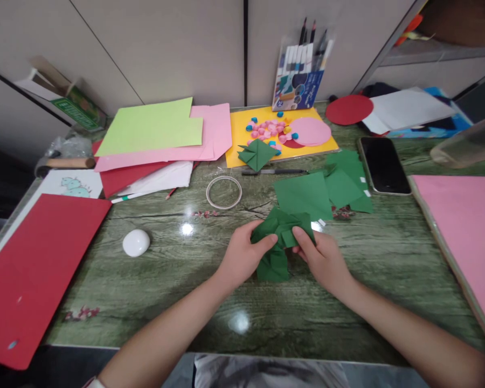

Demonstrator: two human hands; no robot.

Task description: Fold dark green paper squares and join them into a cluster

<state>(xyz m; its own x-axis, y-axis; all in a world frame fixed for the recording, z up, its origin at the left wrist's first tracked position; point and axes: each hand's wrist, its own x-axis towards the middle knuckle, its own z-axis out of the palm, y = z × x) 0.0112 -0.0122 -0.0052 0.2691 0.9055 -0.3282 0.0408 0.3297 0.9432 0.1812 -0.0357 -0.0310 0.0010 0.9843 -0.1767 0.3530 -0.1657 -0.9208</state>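
Observation:
Between my two hands is a piece of folded, creased green paper (272,264), held just above the table. My left hand (244,250) pinches its left side, with the thumb on top. On the right side, my right hand (321,256) grips the paper between thumb and fingers; the fingertips underneath are partly hidden. Flat green paper squares (303,191) lie right behind the hands, some overlapping. Farther back, a folded green paper shape (257,154) rests on the edge of a yellow sheet (236,126).
Around the hands are a tape roll (223,192), a white rounded object (136,243), a black pen (275,172) and a phone (383,165). Red paper (44,269) lies left, pink paper (464,226) right. A marker pack (299,81) leans on the back wall near small pink paper balls (269,128).

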